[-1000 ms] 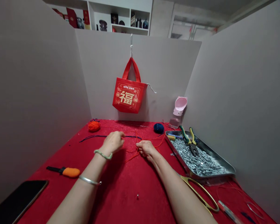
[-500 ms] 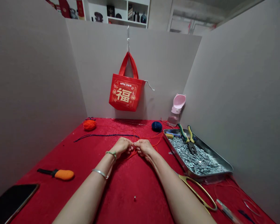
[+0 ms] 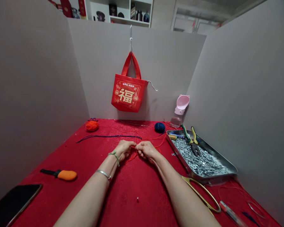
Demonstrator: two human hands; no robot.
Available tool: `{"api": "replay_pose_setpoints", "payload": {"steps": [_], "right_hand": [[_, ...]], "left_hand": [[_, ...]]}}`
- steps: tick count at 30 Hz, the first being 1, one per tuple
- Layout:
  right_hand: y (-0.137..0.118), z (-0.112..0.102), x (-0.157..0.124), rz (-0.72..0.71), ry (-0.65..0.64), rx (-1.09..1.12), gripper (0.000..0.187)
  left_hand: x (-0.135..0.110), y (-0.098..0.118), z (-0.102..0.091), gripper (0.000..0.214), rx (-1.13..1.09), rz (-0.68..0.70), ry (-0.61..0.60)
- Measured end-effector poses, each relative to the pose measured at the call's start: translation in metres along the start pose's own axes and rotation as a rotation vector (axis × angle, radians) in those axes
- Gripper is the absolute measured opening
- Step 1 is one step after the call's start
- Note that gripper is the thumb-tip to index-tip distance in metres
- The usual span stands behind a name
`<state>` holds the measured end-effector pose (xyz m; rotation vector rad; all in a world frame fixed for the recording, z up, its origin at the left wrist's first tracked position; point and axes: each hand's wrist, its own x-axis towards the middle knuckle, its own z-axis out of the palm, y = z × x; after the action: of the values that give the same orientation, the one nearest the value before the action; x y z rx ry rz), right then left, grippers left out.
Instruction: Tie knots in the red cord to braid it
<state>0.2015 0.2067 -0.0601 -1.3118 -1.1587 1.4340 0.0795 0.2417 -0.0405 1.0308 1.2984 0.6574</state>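
My left hand (image 3: 124, 148) and my right hand (image 3: 145, 149) meet at the middle of the red cloth, fingertips almost touching. Both are closed in a pinch on red cord (image 3: 131, 158), which hangs in loops beneath the fingers and trails off to the right. The exact spot between the fingertips is too small to make out. Just beyond the hands lies a dark blue cord (image 3: 109, 136), stretched sideways. An orange-red yarn ball (image 3: 92, 126) sits at the back left, and a navy yarn ball (image 3: 159, 127) at the back right.
On the right, a metal tray (image 3: 227, 162) of screws holds pliers (image 3: 194, 145). Gold-handled scissors (image 3: 213, 197) lie beside my right forearm, near a utility knife (image 3: 230, 212). An orange-handled tool (image 3: 66, 175) and a phone (image 3: 16, 201) are left. A red bag (image 3: 129, 94) hangs behind.
My left hand's fingers have shifted slightly, with the thumb side now straighter toward the right hand. The right hand stays nearly in place. The whole view has moved a little.
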Motion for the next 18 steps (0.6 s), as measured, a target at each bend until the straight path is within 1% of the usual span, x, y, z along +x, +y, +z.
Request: {"api": "replay_pose_setpoints", "payload": {"steps": [6, 9, 11, 13, 15, 17, 18], "right_hand": [[-0.003, -0.001, -0.002, -0.025, -0.006, -0.087, 0.009], [-0.006, -0.003, -0.003, -0.057, 0.000, -0.151, 0.011], [-0.009, -0.009, -0.005, -0.068, -0.019, -0.219, 0.012], [-0.015, -0.017, -0.007, -0.078, -0.064, -0.314, 0.012], [-0.024, -0.025, -0.012, -0.081, -0.114, -0.446, 0.010], [-0.034, -0.027, -0.020, -0.085, -0.152, -0.612, 0.009], [-0.040, -0.024, -0.025, -0.089, -0.173, -0.695, 0.008]], "left_hand": [[0.001, -0.002, 0.000, 0.027, 0.002, -0.032, -0.018], [0.001, -0.004, -0.003, 0.019, 0.006, 0.010, -0.074], [0.002, -0.005, -0.006, 0.016, 0.009, 0.056, -0.124], [0.003, -0.006, -0.008, 0.016, 0.001, 0.073, -0.153], [0.004, -0.006, -0.009, 0.016, -0.016, 0.048, -0.154], [0.004, -0.006, -0.008, 0.015, -0.028, 0.027, -0.146], [0.005, -0.006, -0.007, 0.014, -0.034, 0.023, -0.150]]}}
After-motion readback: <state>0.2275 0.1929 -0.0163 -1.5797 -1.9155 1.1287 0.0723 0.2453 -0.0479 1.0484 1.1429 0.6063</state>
